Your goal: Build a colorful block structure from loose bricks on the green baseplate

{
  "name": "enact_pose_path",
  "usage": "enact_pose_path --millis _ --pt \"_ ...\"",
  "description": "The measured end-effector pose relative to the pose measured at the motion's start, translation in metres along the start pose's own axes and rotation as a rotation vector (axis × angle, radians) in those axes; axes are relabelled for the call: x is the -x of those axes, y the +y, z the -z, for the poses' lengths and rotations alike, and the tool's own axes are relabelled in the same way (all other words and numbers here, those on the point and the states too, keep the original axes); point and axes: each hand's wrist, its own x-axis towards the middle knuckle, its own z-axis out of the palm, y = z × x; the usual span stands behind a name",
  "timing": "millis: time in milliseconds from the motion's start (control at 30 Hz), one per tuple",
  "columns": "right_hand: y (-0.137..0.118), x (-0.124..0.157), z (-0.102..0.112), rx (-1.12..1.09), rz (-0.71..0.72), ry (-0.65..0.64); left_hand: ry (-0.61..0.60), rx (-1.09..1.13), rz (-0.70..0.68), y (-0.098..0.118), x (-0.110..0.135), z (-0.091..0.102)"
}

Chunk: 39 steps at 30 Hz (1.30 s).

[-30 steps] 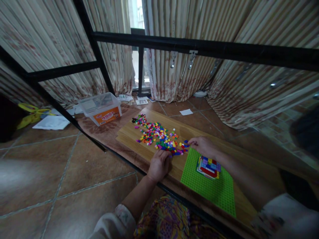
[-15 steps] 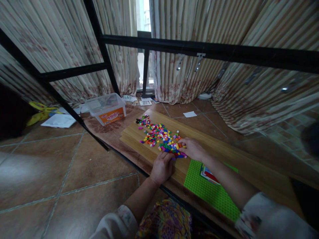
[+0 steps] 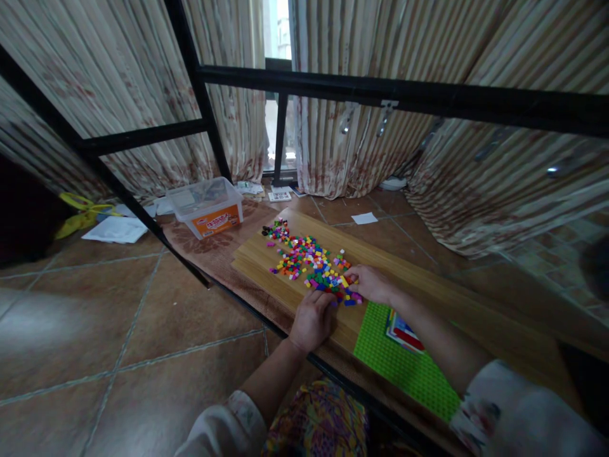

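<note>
A heap of small coloured bricks (image 3: 304, 257) lies spread on a wooden board (image 3: 266, 270). My left hand (image 3: 311, 320) rests on the board at the near edge of the heap, fingers curled under. My right hand (image 3: 371, 284) reaches into the heap's right end, fingers bent down onto the bricks; what they grip is hidden. A green baseplate (image 3: 399, 365) lies to the right under my right forearm, with a multicoloured brick build (image 3: 402, 330) on it, partly covered by the arm.
A clear plastic tub with an orange label (image 3: 207, 206) stands at the back left on a brown mat. Black metal frame bars (image 3: 380, 95) cross ahead. Striped curtains hang behind. Papers (image 3: 114, 230) and a yellow object lie on the tiled floor at left.
My right hand moved left from the baseplate into the brick heap, its forearm now covering most of the build. My left hand stayed at the heap's near edge.
</note>
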Motion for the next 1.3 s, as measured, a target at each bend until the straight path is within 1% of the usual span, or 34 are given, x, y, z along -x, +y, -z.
enact_pose_path --millis 133,233,300,400,467,533,600,633,700,767,833,933,1000,1067,1200,1300 --pt "-0.002 -0.002 -0.002 -0.028 -0.008 0.016 0.006 -0.019 -0.015 -0.002 0.0 0.0" --pt "-0.002 -0.001 0.001 -0.038 -0.01 0.053 0.015 -0.029 -0.024 -0.004 -0.001 -0.001" --pt "0.0 0.003 0.009 -0.044 -0.003 0.091 0.024 -0.033 -0.027 -0.005 -0.001 -0.001" --pt "0.01 0.017 0.03 -0.071 -0.001 0.154 0.029 -0.044 -0.037 -0.006 -0.002 -0.001" --pt "0.021 0.032 0.047 -0.187 -0.004 0.204 0.024 -0.05 -0.046 -0.006 -0.002 -0.001" --pt "0.035 0.054 0.06 -0.407 -0.018 0.259 0.024 -0.058 -0.052 -0.007 -0.002 -0.001" --pt "0.048 0.078 0.066 -0.594 -0.057 0.309 0.031 -0.069 -0.058 -0.007 -0.003 -0.002" --pt "0.053 0.091 0.065 -0.644 -0.08 0.338 0.035 -0.074 -0.062 -0.008 -0.003 -0.002" --pt "0.062 0.113 0.055 -0.684 -0.103 0.393 0.041 -0.079 -0.074 -0.008 -0.004 -0.002" --pt "0.066 0.129 0.039 -0.667 -0.113 0.452 0.044 -0.077 -0.087 -0.008 -0.004 -0.002" --pt "0.067 0.139 0.022 -0.611 -0.089 0.505 0.05 -0.079 -0.095 -0.008 -0.005 -0.002" --pt "0.063 0.145 0.005 -0.38 -0.005 0.596 0.059 -0.101 -0.094 -0.008 -0.006 -0.002" --pt "0.061 0.147 0.0 -0.225 0.054 0.664 0.053 -0.122 -0.093 -0.008 -0.006 -0.001" --pt "0.059 0.149 -0.004 -0.136 0.113 0.706 0.044 -0.135 -0.094 -0.007 -0.006 -0.001" --pt "0.059 0.158 -0.014 -0.116 0.174 0.75 0.042 -0.145 -0.083 -0.006 -0.006 -0.002" --pt "0.06 0.165 -0.021 -0.207 0.146 0.784 0.038 -0.151 -0.073 -0.006 -0.006 -0.003"
